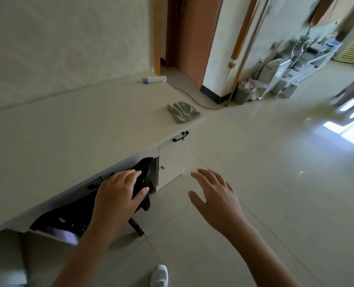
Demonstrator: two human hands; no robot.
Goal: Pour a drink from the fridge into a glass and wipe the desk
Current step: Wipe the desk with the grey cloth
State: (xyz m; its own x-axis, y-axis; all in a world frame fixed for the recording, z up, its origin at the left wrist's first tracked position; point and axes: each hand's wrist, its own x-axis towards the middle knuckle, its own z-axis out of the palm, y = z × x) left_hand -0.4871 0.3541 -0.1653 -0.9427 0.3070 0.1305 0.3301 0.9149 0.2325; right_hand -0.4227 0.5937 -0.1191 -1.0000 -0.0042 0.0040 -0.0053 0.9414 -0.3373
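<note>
My left hand [118, 193] grips the black chair [138, 183] under the worktop [68, 131]; my right hand [215, 195] hangs open. The grey cloth [183, 111] on the worktop looks soft, light: pinch mid-fold.

A single wide-angle view, worn on the person's head, looks forward and steeply down, tilted so the floor and walls lean. The camera sits close above both forearms, which enter from the bottom edge, at about 6 o'clock. The left hand [118, 195] lies near frame centre-left and the right hand [215, 195] just right of centre. The cream desk [68, 131] runs from 8 o'clock up toward the centre. Towards 12 o'clock a wooden doorway [190, 34] stands far off. The tiled floor [275, 162] fills the 3 to 5 o'clock side. Edges of the picture bend and blur.
</note>
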